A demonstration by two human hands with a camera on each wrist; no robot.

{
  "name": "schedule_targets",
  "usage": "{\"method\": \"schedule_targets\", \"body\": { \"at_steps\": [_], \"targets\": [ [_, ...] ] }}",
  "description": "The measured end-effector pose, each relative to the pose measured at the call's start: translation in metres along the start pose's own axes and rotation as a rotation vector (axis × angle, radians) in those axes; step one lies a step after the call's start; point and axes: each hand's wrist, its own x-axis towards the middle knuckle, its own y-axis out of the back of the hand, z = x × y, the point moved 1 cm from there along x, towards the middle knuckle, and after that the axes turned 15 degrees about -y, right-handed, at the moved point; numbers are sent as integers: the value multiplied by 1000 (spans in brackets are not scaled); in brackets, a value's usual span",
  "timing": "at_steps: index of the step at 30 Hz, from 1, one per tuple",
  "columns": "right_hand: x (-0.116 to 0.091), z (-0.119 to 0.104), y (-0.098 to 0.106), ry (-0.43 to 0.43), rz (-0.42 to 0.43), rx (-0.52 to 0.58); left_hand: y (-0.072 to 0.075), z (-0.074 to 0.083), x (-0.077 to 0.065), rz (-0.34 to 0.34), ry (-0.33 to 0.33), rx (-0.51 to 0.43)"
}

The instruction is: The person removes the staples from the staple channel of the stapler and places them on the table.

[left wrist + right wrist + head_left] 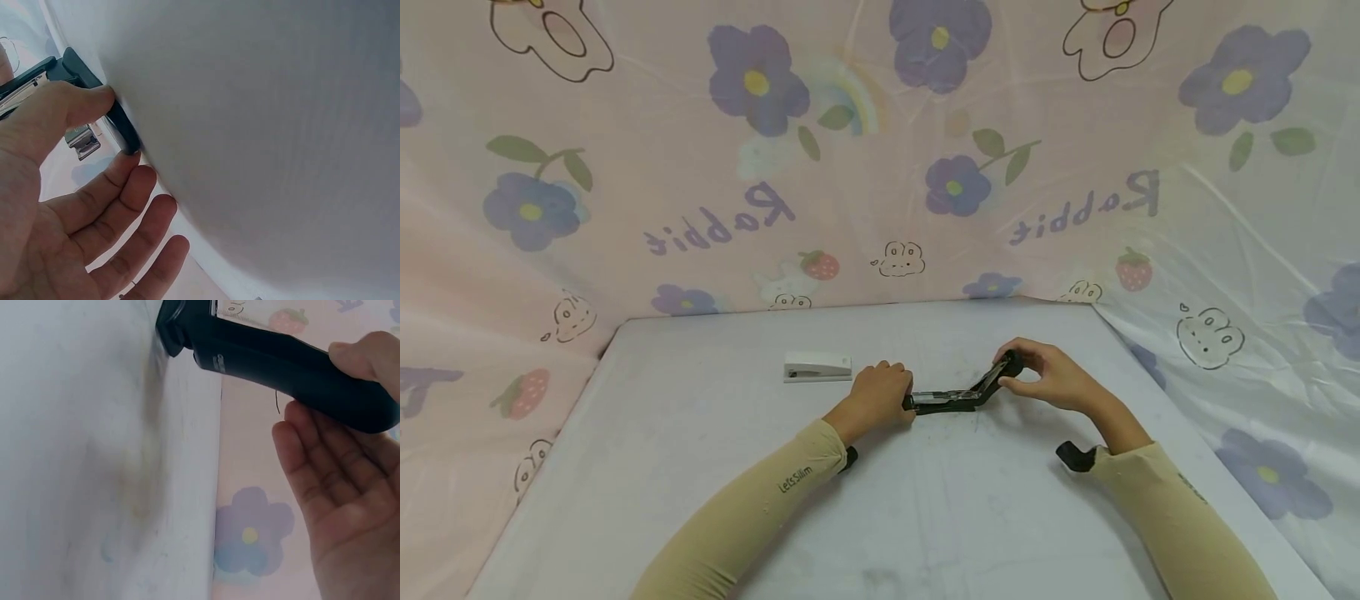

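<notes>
My left hand (880,393) and right hand (1051,377) are pinching opposite ends of the long black, silver-railed stapler (979,397); I'm apparently holding it open, next likely needing steady support.

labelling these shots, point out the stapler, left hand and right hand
Stapler (275,361), right wrist view, on its raised black arm
Left hand (878,394), head view, on its back
Right hand (1054,377), head view, on its back
</notes>
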Motion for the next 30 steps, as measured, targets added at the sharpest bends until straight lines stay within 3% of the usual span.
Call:
{"method": "schedule_targets", "body": {
  "at_steps": [12,18,22,30],
  "targets": [
    [-4,12,7,-26,-7,1,-1,-1,-1,5,5,15],
    [-9,20,9,-78,24,-76,-3,-2,-1,16,5,-15],
    [-10,23,10,-98,1,-102,-5,-5,-1,26,12,-44],
    [-10,15,10,-76,44,-295,-3,-4,-4,36,27,-96]
  ]
}}
